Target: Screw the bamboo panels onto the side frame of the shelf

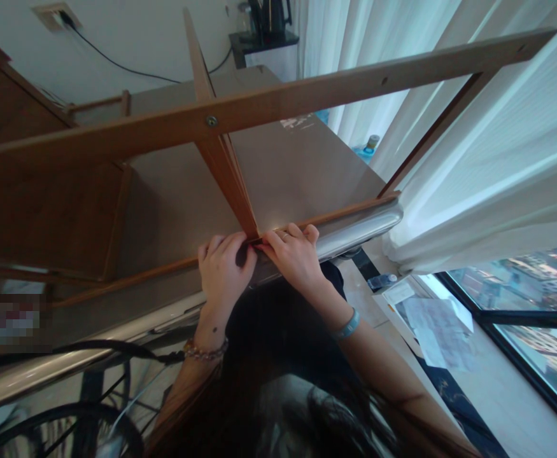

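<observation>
A wooden frame of crossed bars (278,102) lies on a grey table (297,172). One long bar runs left to right and is joined by a screw (211,120) to an upright board (221,159). That board comes down to a thin lower rail (345,212) at the table's near edge. My left hand (223,270) and my right hand (295,254) meet at that joint, fingers curled and pressed on the rail and the board's foot. What lies under the fingertips is hidden.
A dark wooden box-like part (44,210) sits at the left on the table. White curtains (488,159) hang at the right beside a window (536,286). A kettle (271,16) stands on a small stand at the back. Papers (431,324) lie on the sill. Black cables (91,346) run below the table edge.
</observation>
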Action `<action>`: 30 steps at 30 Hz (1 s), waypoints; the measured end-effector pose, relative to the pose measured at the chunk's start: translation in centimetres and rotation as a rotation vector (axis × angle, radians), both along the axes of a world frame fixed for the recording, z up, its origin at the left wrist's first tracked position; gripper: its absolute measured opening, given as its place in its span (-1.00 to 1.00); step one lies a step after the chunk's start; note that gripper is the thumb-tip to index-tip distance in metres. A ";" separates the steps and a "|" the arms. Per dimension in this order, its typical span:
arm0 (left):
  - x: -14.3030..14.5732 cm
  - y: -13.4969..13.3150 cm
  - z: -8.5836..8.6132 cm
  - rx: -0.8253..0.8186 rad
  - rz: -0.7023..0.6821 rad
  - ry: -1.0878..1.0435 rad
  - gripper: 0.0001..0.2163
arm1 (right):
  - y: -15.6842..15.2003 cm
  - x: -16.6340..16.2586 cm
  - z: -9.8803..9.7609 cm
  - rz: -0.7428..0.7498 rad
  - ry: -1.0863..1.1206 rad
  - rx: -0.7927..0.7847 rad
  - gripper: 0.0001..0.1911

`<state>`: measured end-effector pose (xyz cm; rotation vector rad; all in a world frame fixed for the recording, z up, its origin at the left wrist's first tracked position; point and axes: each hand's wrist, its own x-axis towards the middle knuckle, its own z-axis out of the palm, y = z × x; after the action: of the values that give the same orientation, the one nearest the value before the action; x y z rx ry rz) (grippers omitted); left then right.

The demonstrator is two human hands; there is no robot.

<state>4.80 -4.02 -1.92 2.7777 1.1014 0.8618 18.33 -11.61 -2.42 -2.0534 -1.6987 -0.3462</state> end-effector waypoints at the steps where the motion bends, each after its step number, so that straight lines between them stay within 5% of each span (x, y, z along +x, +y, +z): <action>1: 0.0 0.0 0.0 0.000 -0.001 0.001 -0.85 | 0.0 0.0 -0.1 -0.003 0.012 0.005 -0.77; 13: 0.0 0.0 -0.3 -0.015 -0.001 -0.016 -0.84 | 0.1 0.1 -0.3 0.014 0.026 0.027 -0.74; 19: 0.0 -0.1 -0.1 -0.056 -0.008 -0.025 -0.83 | 0.4 0.4 -0.1 -0.102 0.029 0.040 -0.69; 30: 0.0 -0.2 0.0 -0.054 -0.009 -0.003 -0.82 | 0.4 1.5 0.4 -0.025 -0.040 0.007 -0.68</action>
<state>4.82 -4.23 -1.90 2.7346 1.0942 0.8223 19.78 -11.24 -2.03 -2.0778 -1.6937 -0.4026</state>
